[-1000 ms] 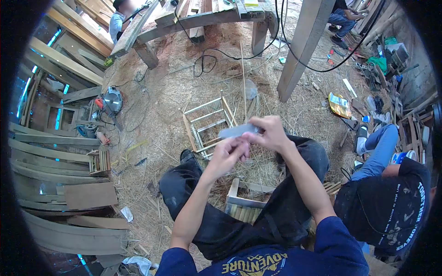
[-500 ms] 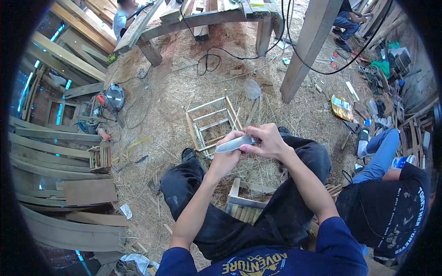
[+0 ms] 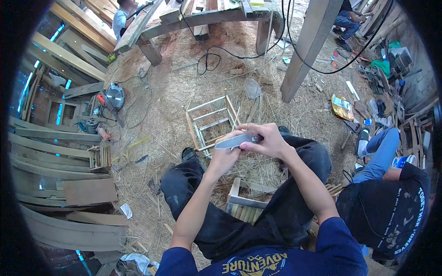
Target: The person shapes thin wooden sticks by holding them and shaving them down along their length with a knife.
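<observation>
In the head view, the person's right hand [image 3: 269,142] is closed around the dark handle of a broad, grey metal knife [image 3: 231,142], the blade pointing away from it across the left hand [image 3: 223,158]. A second ago the knife was raised above the left hand; by half a second ago it had come down to lie over the left fingers, and it has hardly moved since, only its face seems slightly turned. The two hands are now close together, so blade and left hand appear to be working at one spot. The left hand's fingers are curled and partly hidden behind the blade; I cannot tell whether they grip anything. Just beyond the hands, an open, rectangular frame of pale wooden bars [image 3: 212,106] sits on the straw-littered brown floor [image 3: 170,110], unchanged. Between the person's black-trousered legs, a small wooden piece with a row of tan slats [image 3: 247,203] also stays where it was.
</observation>
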A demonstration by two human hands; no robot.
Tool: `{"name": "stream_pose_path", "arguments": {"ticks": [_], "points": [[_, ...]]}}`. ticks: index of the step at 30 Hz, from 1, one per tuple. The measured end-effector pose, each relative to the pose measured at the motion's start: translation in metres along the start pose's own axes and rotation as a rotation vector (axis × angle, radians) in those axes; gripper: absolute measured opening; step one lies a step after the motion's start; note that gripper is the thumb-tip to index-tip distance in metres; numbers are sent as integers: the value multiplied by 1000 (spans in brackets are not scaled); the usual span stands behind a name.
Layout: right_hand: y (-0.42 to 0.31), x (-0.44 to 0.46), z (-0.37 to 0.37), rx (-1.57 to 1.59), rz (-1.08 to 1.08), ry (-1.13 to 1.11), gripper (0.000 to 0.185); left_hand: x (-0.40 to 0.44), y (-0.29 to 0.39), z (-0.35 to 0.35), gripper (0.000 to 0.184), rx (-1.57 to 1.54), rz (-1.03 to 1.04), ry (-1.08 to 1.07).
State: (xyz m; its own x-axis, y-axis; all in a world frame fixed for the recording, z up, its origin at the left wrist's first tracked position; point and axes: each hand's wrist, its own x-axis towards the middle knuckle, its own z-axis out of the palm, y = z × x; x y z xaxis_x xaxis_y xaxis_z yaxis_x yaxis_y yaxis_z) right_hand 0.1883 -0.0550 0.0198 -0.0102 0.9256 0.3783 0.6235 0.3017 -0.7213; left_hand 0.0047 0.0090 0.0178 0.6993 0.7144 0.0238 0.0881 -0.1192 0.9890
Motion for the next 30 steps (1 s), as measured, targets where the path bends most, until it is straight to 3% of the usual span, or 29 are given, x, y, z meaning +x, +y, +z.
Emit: {"name": "stream_pose_path", "arguments": {"ticks": [7,13,30], "points": [[6,-4,2,-126,-80,9,51,-4,4,0,32,164,123,28],[5,-2,-10,-205,-60,14,52,-2,7,-2,33,42,-25,-51],[8,-4,-18,-349,-195,63,44,-3,5,4,27,-147,-59,-108]]}}
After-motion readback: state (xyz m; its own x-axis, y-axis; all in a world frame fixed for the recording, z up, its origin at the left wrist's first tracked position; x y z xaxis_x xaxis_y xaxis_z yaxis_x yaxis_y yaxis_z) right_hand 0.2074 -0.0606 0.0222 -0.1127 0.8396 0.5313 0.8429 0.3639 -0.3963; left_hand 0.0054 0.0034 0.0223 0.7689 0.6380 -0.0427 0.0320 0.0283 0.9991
